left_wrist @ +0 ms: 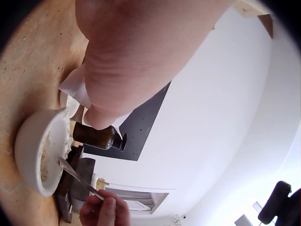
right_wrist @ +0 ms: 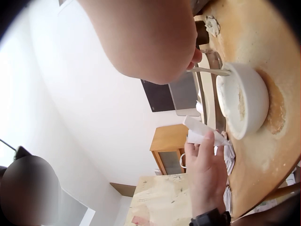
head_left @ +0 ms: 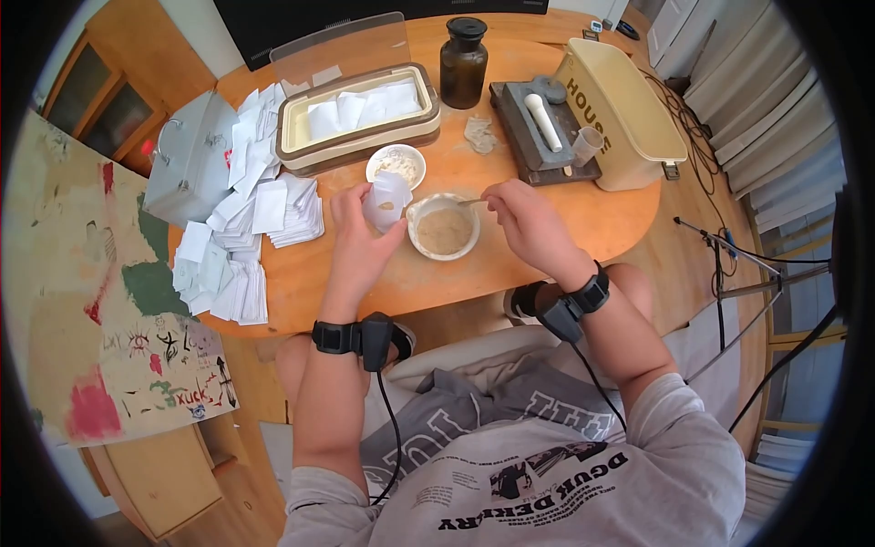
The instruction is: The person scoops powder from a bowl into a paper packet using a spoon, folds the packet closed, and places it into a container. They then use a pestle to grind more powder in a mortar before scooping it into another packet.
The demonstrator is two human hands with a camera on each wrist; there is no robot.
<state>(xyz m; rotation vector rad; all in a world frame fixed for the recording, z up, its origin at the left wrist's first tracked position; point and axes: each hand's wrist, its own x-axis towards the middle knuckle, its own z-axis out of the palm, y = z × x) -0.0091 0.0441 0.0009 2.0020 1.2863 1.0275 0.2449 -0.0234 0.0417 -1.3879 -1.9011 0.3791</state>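
Observation:
A white bowl (head_left: 475, 239) with a layer of tan powder (head_left: 444, 233) stands near the front of the table. My left hand (head_left: 357, 251) pinches an opened white paper packet (head_left: 390, 190) to the left of the bowl, with a bit of tan matter showing in it. From the right, my right hand (head_left: 531, 228) grips the handle of a small metal spoon (left_wrist: 77, 175). Its tip reaches over the bowl's rim, above the powder. Behind the packet sits a smaller white dish (head_left: 415, 157) with pale flakes; the packet overlaps its front edge in the head view.
Stacks of white paper packets (head_left: 290, 214) lie on the left beside a metal case (head_left: 190, 164). An open-lidded box (head_left: 290, 146) holds more packets. Behind are a dark jar (head_left: 463, 68), a stone slab (head_left: 550, 157) with a white pestle (head_left: 541, 120), and a cream bin (head_left: 638, 118).

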